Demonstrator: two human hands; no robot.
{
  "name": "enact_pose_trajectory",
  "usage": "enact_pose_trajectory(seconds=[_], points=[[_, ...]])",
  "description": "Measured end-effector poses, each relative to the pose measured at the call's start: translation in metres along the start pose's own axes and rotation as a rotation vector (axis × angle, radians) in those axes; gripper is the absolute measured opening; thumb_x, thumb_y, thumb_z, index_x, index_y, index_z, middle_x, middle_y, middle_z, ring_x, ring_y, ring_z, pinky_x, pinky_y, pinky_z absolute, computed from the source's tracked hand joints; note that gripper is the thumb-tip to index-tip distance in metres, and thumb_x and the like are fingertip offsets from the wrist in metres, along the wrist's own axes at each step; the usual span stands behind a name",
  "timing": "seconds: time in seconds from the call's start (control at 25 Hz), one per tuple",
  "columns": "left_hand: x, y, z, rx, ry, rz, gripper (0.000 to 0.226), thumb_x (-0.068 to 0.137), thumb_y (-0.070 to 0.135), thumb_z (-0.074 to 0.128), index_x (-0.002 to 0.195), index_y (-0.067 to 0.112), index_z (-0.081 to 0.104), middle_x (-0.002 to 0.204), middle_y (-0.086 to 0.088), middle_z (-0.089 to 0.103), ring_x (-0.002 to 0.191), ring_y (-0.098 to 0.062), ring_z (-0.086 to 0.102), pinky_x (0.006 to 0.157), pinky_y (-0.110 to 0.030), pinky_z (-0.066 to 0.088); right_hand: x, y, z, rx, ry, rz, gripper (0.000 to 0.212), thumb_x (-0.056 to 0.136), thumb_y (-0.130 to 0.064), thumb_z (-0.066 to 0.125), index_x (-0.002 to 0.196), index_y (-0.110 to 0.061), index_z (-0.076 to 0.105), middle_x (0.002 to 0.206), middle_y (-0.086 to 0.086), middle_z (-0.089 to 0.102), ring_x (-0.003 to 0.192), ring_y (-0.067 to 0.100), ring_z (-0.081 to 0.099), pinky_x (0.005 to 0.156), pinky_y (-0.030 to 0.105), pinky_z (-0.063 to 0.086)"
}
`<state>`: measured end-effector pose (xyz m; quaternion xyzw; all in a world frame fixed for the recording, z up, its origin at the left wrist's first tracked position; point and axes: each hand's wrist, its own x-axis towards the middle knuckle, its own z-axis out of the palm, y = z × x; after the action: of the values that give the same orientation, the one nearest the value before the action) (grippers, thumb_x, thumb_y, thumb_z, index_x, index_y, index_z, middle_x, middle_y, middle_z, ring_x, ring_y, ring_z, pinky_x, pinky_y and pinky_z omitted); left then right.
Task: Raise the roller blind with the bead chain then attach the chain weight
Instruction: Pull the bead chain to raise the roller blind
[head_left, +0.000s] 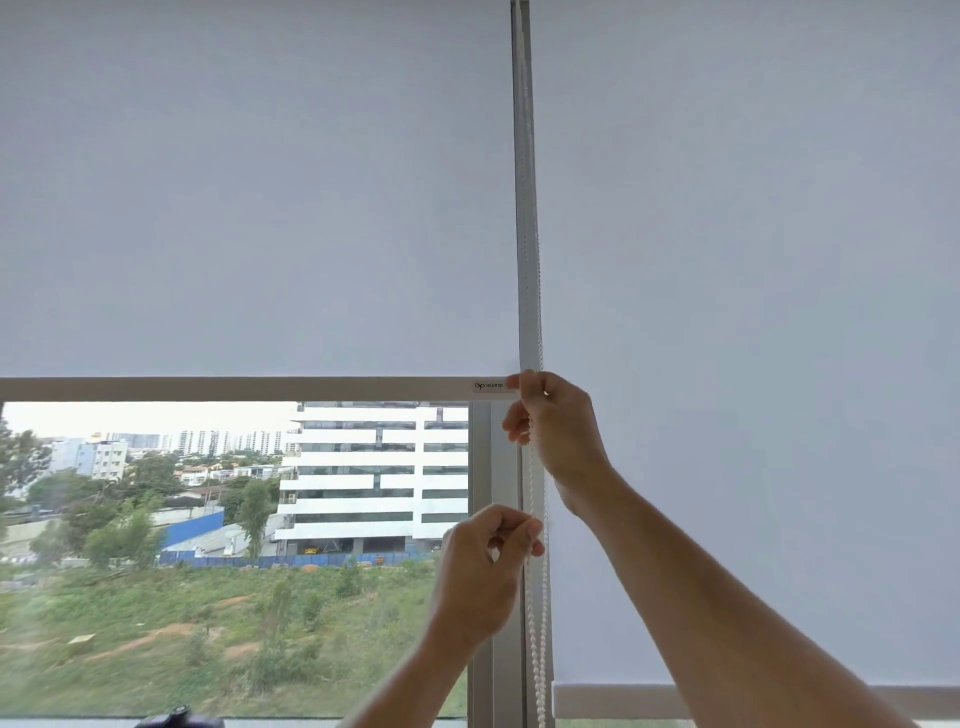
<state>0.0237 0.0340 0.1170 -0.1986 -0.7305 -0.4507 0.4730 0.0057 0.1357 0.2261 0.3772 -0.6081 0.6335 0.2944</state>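
While the pale grey fabric roller blind (249, 197) on the left is hanging with its off-white bottom bar (234, 388) about halfway up the glass, the raising step looks to be in hand and unfinished. The right hand (556, 421) is gripping the white plastic bead chain (535, 613) high up, level with that bar, fingers curled round a strand. The left hand (483, 566) is pinching the chain lower down between thumb and fingertips. The chain is hanging in the gap beside the white vertical window frame (491, 571), between this blind and the lower grey blind (753, 260) on the right. The next move probably calls for a steady downward pull, hands alternating. No chain weight is showing. A small label (488, 386) on the bar is reading roughly "asianp", the rest covered.
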Motion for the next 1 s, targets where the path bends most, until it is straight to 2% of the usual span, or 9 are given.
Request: enact_pose_trajectory(seconds=[0.12,0.2,0.28,0.36,0.52,0.68,0.76,0.88,1.0], points=[[-0.001,-0.001,-0.003,-0.013,-0.033,0.006,0.018,0.09,0.027,0.067,0.072,0.028,0.073,0.071,0.014,0.075,0.069,-0.003,0.068,0.069,-0.009,0.046,-0.004,0.0,0.001,0.008,0.05,-0.029,0.034,0.102,-0.012,0.039,0.075,-0.019,0.059,0.045,-0.009,0.051,0.042,0.007,0.046,0.052,0.024,0.042],[0.0,0.001,-0.01,-0.027,-0.073,0.036,0.017,0.086,0.046,0.066,0.08,0.034,0.076,0.08,0.016,0.077,0.077,-0.004,0.069,0.073,-0.011,0.048,-0.007,-0.001,-0.001,0.014,0.063,-0.064,0.036,0.101,-0.01,0.038,0.071,-0.021,0.056,0.044,-0.009,0.049,0.041,0.008,0.044,0.048,0.022,0.042],[0.001,0.006,-0.018,-0.023,-0.096,0.067,0.033,0.08,0.069,0.056,0.092,0.045,0.075,0.091,0.023,0.076,0.088,0.0,0.069,0.076,-0.01,0.049,-0.01,-0.002,-0.006,0.019,0.061,-0.094,0.039,0.102,-0.015,0.04,0.068,-0.023,0.055,0.045,-0.008,0.05,0.041,0.008,0.044,0.046,0.019,0.042],[0.006,0.011,-0.023,-0.013,-0.032,0.098,0.046,0.08,0.075,0.047,0.099,0.043,0.073,0.091,0.023,0.075,0.088,0.004,0.068,0.075,-0.009,0.049,-0.018,0.0,-0.009,0.031,0.04,-0.105,0.04,0.103,-0.015,0.041,0.067,-0.023,0.056,0.046,-0.007,0.052,0.041,0.008,0.045,0.046,0.019,0.043],[0.04,0.032,-0.027,-0.024,0.077,0.088,0.038,0.092,0.052,0.053,0.101,0.022,0.075,0.08,0.02,0.07,0.075,0.013,0.064,0.066,-0.008,0.047,-0.042,0.014,-0.007,0.023,0.004,-0.083,0.04,0.101,-0.007,0.041,0.067,-0.021,0.056,0.047,-0.005,0.053,0.043,0.009,0.047,0.047,0.018,0.043],[0.076,0.06,-0.028,-0.083,0.028,0.026,0.019,0.095,0.042,0.057,0.096,0.03,0.072,0.086,0.009,0.076,0.077,0.0,0.067,0.074,-0.023,0.054,-0.063,0.024,-0.002,0.025,-0.02,-0.057,0.04,0.103,-0.011,0.04,0.067,-0.02,0.054,0.048,-0.005,0.053,0.044,0.009,0.047,0.047,0.022,0.043],[0.086,0.07,-0.025,-0.144,0.032,0.01,0.015,0.093,0.038,0.061,0.087,0.032,0.073,0.082,0.006,0.077,0.072,-0.001,0.065,0.068,-0.018,0.053,-0.073,0.031,0.0,0.017,-0.034,-0.05,0.041,0.104,-0.012,0.04,0.067,-0.02,0.054,0.048,-0.005,0.052,0.043,0.008,0.046,0.047,0.02,0.042],[0.089,0.074,-0.019,-0.207,0.039,-0.041,0.016,0.091,0.024,0.068,0.077,0.025,0.075,0.063,0.01,0.074,0.059,0.004,0.064,0.059,-0.006,0.047,-0.085,0.043,-0.001,0.005,-0.061,-0.022,0.042,0.105,-0.013,0.041,0.066,-0.023,0.053,0.047,-0.003,0.052,0.043,0.008,0.046,0.049,0.016,0.041],[0.082,0.07,-0.02,-0.21,0.031,-0.047,0.016,0.091,0.017,0.068,0.076,0.019,0.075,0.057,0.009,0.07,0.056,0.004,0.064,0.06,-0.005,0.047,-0.087,0.046,-0.013,0.027,-0.144,-0.013,0.036,0.102,-0.023,0.047,0.069,-0.02,0.062,0.053,0.0,0.063,0.052,0.009,0.058,0.06,0.01,0.044]])
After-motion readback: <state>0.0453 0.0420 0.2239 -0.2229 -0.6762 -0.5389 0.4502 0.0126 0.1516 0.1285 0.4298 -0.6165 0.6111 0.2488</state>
